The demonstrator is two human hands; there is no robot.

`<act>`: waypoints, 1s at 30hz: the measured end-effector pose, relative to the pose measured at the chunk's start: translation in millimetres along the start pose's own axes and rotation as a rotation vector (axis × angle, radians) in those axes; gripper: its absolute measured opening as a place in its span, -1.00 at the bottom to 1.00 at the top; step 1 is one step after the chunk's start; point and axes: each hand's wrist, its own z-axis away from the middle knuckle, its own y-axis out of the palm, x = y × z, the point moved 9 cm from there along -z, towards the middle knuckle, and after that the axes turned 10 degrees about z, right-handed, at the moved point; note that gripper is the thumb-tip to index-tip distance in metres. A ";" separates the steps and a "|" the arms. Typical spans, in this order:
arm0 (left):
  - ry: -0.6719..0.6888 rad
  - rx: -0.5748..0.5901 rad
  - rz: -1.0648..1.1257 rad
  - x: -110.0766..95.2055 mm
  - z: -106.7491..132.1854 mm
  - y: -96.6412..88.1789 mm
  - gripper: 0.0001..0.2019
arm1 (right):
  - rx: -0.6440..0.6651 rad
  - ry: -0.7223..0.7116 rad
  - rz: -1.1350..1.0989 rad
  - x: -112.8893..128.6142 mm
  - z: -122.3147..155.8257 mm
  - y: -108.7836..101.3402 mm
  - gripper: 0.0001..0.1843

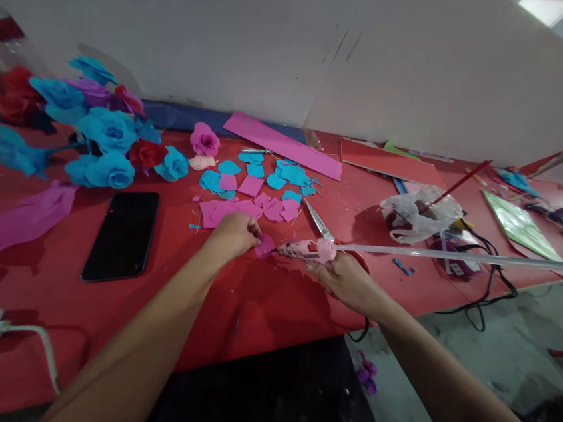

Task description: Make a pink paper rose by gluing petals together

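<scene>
Pink petal (265, 246) is right around the middle of the frame, pinched at its edge between the thumb and fingers of the left hand (238, 234), so that hand is pretty much closed up on it. Right hand (346, 281) is wrapped around a pink glue gun (310, 251), nozzle pointing left at the petal; the tip is right up at it, but I can't tell if it's actually touching. A long clear rod (447, 255) sticks out the back of the gun and runs off the right edge of the frame. Scissors (317, 219) lie just behind the gun, blades pointing up toward the top. Above the left hand there's a messy bunch of pink paper pieces (234, 211) and blue petals (287, 173), with a long pink strip (284, 145) slanting behind them and a finished-looking pink flower (204, 140) up near its left end. Upper left has a big bouquet (108, 130) of mostly blue flowers, plus some red and purple ones. Black phone (122, 234) sits below that on the red surface (208, 333), and a crumpled plastic bag (422, 213) is over on the right.
</scene>
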 end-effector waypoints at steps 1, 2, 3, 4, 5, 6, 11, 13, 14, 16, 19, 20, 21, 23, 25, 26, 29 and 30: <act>0.000 0.000 0.007 -0.4 0.2 -0.1 -0.90 | -0.002 -0.002 0.008 -0.3 0.3 -0.8 -0.64; -0.002 -0.002 0.013 -0.6 0.3 -0.2 -0.89 | -0.005 -0.004 0.010 -0.5 0.6 -1.9 -0.64; -0.004 -0.004 0.018 -0.8 0.4 -0.4 -0.89 | -0.007 -0.004 0.011 -0.5 0.8 -2.8 -0.64; -0.003 -0.004 0.023 -1.0 0.3 -0.5 -0.89 | -0.008 -0.002 0.009 -0.5 1.1 -3.8 -0.64; -0.002 -0.002 0.027 -1.2 0.3 -0.3 -0.89 | -0.008 0.000 0.007 -0.5 1.4 -4.6 -0.64; -0.005 0.001 0.028 -1.0 0.2 0.0 -0.89 | -0.013 0.000 0.005 -0.2 1.5 -5.6 -0.64; 0.005 -0.009 0.021 -1.0 0.1 -1.5 -0.90 | -0.070 -0.023 0.047 1.2 1.7 -7.8 -0.68; 0.017 -0.013 0.023 -2.0 0.5 -2.2 -0.92 | -0.061 0.007 0.076 -2.0 1.9 -4.3 -0.68; 0.017 -0.011 0.023 -2.2 0.8 -2.3 -0.93 | -0.050 0.017 0.089 -3.1 2.4 -2.9 -0.69; 0.017 -0.011 0.026 -2.9 1.7 -2.6 -0.92 | -0.041 0.019 0.117 -4.0 4.0 -5.4 -0.70; 0.020 -0.013 0.047 -4.0 3.6 -3.1 -0.91 | -0.074 0.011 0.170 -10.6 4.7 -24.7 -0.68; 0.012 -0.013 0.073 -3.1 4.1 -3.3 -0.91 | -0.097 0.013 0.203 -16.2 3.2 -33.8 -0.67; 0.001 -0.018 0.116 -1.5 4.5 -4.4 -0.92 | -0.122 0.015 0.251 -23.5 0.2 -42.9 -0.66; -0.021 -0.044 0.259 2.5 5.2 -9.9 -0.93 | -0.214 0.068 0.421 -45.0 -9.9 -62.3 -0.68; -0.017 -0.098 0.446 5.3 6.0 -21.7 -0.90 | -0.204 0.213 0.624 -76.3 -26.1 -69.6 -0.75; -0.006 -0.128 0.524 5.8 6.7 -29.5 -0.88 | -0.236 0.267 0.645 -88.5 -34.6 -73.7 -0.74; -0.005 -0.214 0.641 7.2 11.6 -54.8 -0.83 | -0.293 0.348 0.658 -105.8 -59.7 -76.6 -0.74; 0.000 -0.226 0.655 5.7 14.0 -61.7 -0.82 | -0.308 0.362 0.659 -104.7 -65.6 -76.6 -0.75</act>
